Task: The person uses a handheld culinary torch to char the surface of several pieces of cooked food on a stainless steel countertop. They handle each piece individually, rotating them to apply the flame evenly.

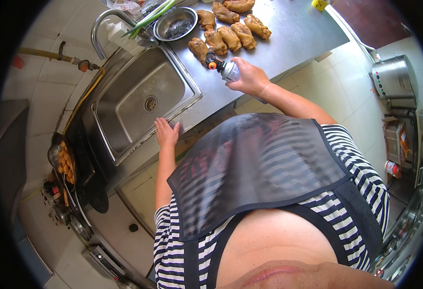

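Note:
My right hand (249, 77) is wrapped around the canister of a gas blowtorch (229, 70). Its black nozzle with an orange knob points at the browned pieces of meat, which look like pig's trotters (229, 38). Several of these lie in loose rows on the stainless steel counter (291, 32); the nozzle overlaps the nearest piece (198, 50) in view, and no flame can be seen. My left hand (167, 133) rests flat, fingers apart, at the front edge of the steel sink (139, 101), holding nothing.
Beyond the sink are a curved faucet (97, 34), a metal bowl (175, 24) with dark contents, green onions (151, 18) and a white pump bottle (115, 30). At left, a skimmer (54, 155) lies beside fried pieces (66, 164) in a pan. A steel pot (395, 77) stands at right.

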Action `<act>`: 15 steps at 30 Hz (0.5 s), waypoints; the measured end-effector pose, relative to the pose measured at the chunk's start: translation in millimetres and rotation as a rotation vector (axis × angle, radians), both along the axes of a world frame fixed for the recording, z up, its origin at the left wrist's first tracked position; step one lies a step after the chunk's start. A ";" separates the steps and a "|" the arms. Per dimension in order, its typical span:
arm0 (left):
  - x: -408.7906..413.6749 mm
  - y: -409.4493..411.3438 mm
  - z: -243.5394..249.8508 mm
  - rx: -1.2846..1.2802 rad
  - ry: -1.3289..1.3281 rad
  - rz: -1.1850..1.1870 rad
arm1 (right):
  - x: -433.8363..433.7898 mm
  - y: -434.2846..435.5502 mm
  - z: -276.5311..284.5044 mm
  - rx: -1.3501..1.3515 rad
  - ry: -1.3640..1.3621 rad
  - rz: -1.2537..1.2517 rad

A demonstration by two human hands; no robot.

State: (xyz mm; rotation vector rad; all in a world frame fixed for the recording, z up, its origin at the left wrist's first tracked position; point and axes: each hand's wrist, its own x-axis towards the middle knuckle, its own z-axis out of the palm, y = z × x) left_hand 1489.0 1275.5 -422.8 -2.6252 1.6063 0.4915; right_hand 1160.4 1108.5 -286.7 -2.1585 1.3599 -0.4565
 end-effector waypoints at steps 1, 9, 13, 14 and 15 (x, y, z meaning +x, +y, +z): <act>-0.4 0.1 0.2 -0.002 0.001 0.001 | 1.1 -1.5 1.3 0.018 0.011 0.007; -0.6 -0.2 -0.7 -0.006 0.002 0.007 | 5.8 -7.3 -0.2 -0.009 0.018 0.019; -2.3 -0.6 1.0 0.002 0.004 0.010 | 6.7 -10.6 2.7 -0.023 -0.003 0.034; -2.8 -0.7 1.6 0.004 0.003 0.011 | 6.7 -11.5 2.1 -0.029 -0.008 0.035; -2.4 -0.6 1.5 0.004 0.002 0.008 | 6.9 -12.4 1.2 -0.035 -0.012 0.035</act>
